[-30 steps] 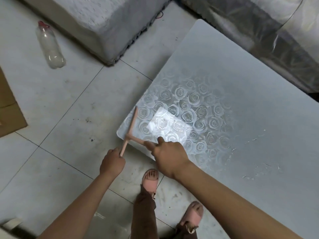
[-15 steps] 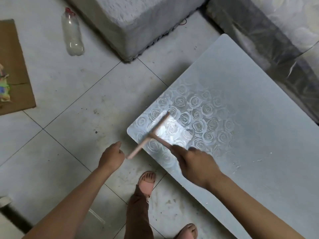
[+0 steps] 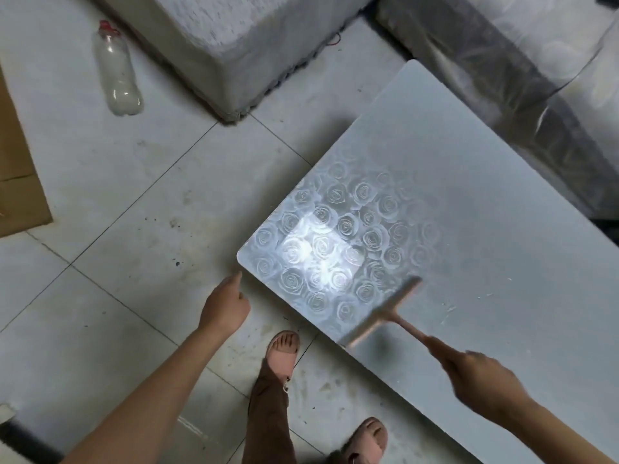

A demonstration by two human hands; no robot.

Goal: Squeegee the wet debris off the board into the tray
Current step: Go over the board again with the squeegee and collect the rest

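A large pale board lies flat, glossy, reflecting a rose pattern near its left corner. My right hand grips the handle of a pinkish T-shaped squeegee, whose blade lies on the board near its front edge, right of the reflection. Small white wet flecks sit on the board just right of the blade. My left hand hovers beside the board's left corner, fingers loosely curled, holding nothing. No tray is in view.
A plastic bottle lies on the tiled floor at the top left. A grey block stands behind the board, foil-wrapped bundles at the back right, cardboard at the left edge. My sandalled feet stand by the board's front edge.
My right hand has swept the squeegee from the board's left corner to the right along the front edge. My left hand let go of the blade's end and stayed by the corner.
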